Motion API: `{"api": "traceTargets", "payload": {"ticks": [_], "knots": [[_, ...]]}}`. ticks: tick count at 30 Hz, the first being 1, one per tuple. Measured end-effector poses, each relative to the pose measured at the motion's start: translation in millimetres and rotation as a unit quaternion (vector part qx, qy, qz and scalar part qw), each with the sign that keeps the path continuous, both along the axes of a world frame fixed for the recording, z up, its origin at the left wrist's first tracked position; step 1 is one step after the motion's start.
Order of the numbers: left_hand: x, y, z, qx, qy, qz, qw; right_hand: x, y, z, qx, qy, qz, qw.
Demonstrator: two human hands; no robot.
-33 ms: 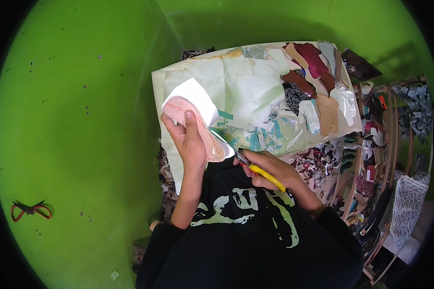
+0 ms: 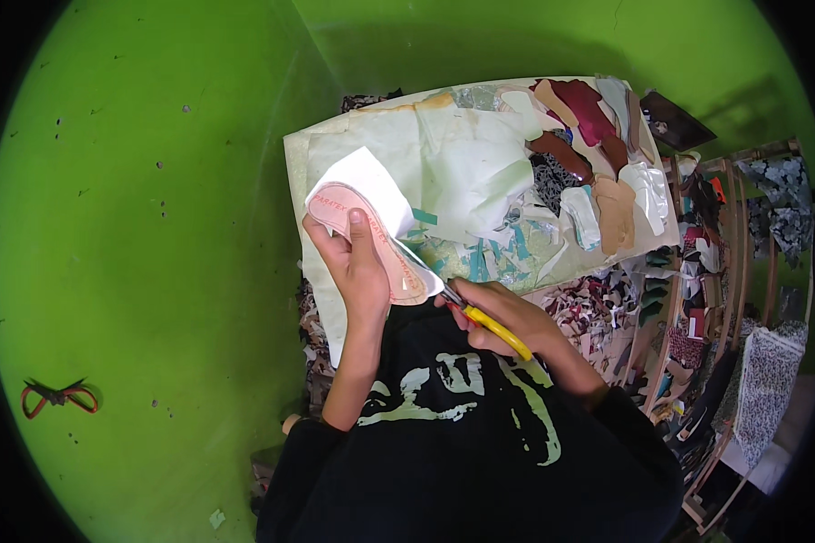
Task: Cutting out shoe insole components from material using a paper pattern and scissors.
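A pink insole with red print lies against a white sheet that sticks out past its edge. Both are pinched in my left hand, its thumb pressed on the insole's face. My right hand is closed round yellow-handled scissors. Their blades point up and left and meet the lower right corner of the white sheet; the blade tips are partly hidden there. I hold everything above the near edge of the table, in front of my dark shirt.
On the table lie large pale sheets, green scraps and several cut shoe-shaped pieces. A rack loaded with material stands at the right. Red-handled scissors hang on the green wall at the left.
The scissors and my right hand have shifted very slightly left. My left hand's hold on the insole and sheet looks the same.
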State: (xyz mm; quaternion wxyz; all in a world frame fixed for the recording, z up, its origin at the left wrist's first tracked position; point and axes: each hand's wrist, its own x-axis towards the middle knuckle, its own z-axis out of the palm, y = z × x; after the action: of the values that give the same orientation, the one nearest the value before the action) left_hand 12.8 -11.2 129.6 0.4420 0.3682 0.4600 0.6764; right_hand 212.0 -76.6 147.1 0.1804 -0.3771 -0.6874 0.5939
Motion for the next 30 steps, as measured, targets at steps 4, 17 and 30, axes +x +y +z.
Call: {"api": "traceTargets", "payload": {"ticks": [4,17,30], "knots": [[10,-5,-9,0.032,0.083,0.023,0.996,-14,-2,3,0.042,0.003,-0.062,0.997],[20,-12,-13,0.054,0.123,0.075,0.988,-29,-3,13,0.156,-0.054,-0.114,0.980],[22,-13,2,0.017,0.159,0.015,0.987,-24,-3,12,0.059,-0.039,-0.137,0.988]]}}
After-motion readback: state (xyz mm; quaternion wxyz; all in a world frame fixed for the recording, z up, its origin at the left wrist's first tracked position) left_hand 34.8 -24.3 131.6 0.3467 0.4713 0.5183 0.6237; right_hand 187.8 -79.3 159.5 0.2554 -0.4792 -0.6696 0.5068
